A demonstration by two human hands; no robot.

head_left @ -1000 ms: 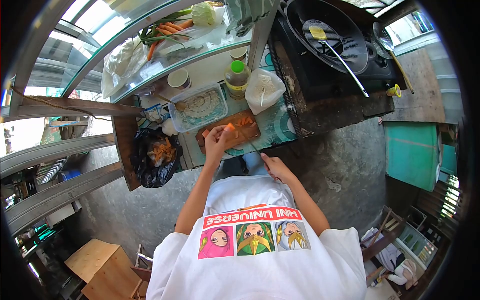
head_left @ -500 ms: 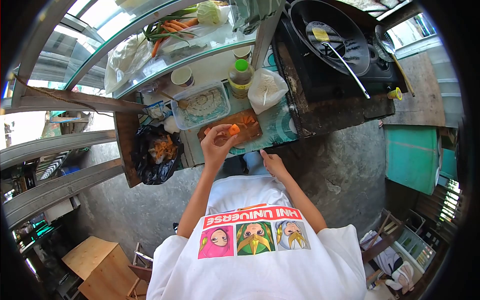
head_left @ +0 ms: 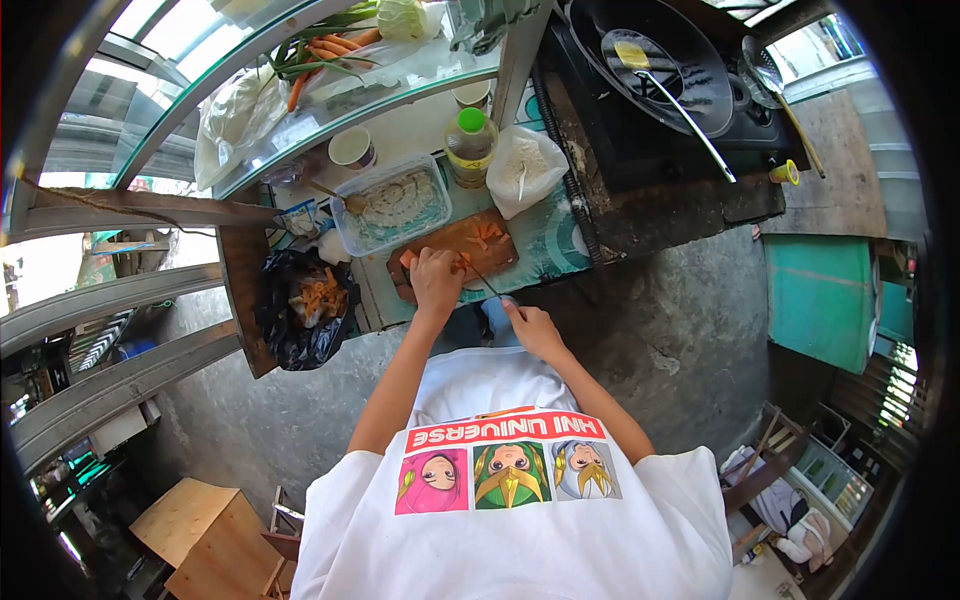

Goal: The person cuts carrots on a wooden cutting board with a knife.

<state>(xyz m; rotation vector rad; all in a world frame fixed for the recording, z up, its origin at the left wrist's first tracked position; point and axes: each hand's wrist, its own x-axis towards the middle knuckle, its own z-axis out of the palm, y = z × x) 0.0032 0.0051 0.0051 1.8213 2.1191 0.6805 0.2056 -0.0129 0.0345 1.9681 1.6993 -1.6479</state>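
Note:
My left hand [head_left: 437, 284] is closed over a piece of carrot [head_left: 463, 260], pressing it onto a brown wooden cutting board [head_left: 452, 241]. My right hand [head_left: 534, 328] grips a knife [head_left: 486, 284] whose thin blade reaches toward the carrot; the handle is mostly covered by my fingers. Cut orange carrot pieces [head_left: 489, 235] lie at the board's far right end. Another bit of carrot [head_left: 407, 258] shows left of my left hand. Behind the board stands a clear plastic tub [head_left: 394, 212] with pale batter-like residue and a spoon.
A green-capped bottle [head_left: 470, 150] and a bag of white powder [head_left: 525, 170] stand behind the board. On the left hangs a black bag with peelings [head_left: 320, 298]. A wok [head_left: 655, 70] rests on the stove at right. A glass shelf holds carrots [head_left: 335, 45] and cabbage [head_left: 402, 18].
My left hand has lowered the carrot piece from above onto the board. My right hand has shifted slightly, and the knife blade now shows beside the carrot. The view has shifted a little.

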